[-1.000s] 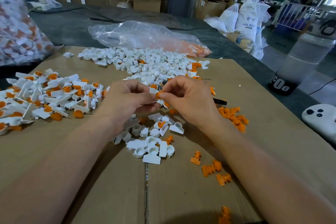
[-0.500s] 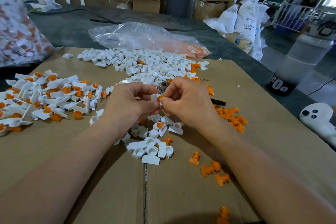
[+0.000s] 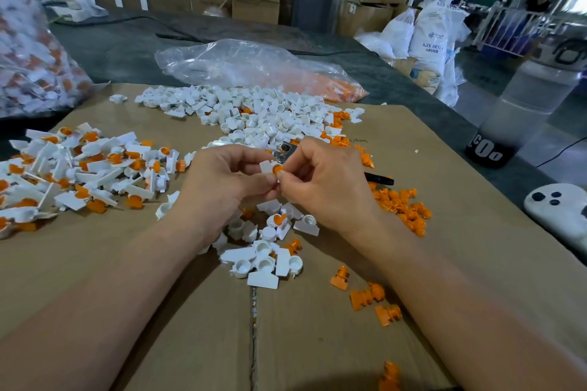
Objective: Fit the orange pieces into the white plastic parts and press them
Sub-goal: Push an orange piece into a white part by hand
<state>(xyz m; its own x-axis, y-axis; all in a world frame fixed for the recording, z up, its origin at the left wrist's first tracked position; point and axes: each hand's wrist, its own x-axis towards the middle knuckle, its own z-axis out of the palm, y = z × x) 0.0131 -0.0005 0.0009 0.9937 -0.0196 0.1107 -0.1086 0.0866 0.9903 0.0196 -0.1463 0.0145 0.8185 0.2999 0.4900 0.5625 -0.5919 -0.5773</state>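
Orange piece [image 3: 278, 168], one only, is pinched between the thumb and forefinger of the right hand [image 3: 324, 181] and meets the single white part [image 3: 266, 167], which the left hand [image 3: 222, 181] grips with curled fingers and thumb. Both hands are closed on their pieces and held together above the middle of the cardboard sheet [image 3: 158, 295], knuckles up, with bare forearms reaching in from the near edge.

Just below the hands lies a small cluster of white parts [image 3: 263, 251], too jumbled to count. Four or five loose orange pieces [image 3: 367, 295] lie near the right forearm, and a heap of orange pieces [image 3: 403, 206] lies beside the right wrist. To the left is a pile of fitted white-and-orange parts [image 3: 79, 168], and behind the hands a large pile of white parts [image 3: 254, 114].

Two plastic bags rest on the dark worktop [image 3: 127, 44]: a clear bag [image 3: 241, 67] at the back and a full bag [image 3: 28, 57] at the far left. At the right are a bottle [image 3: 524, 105] and a white controller [image 3: 559, 209].
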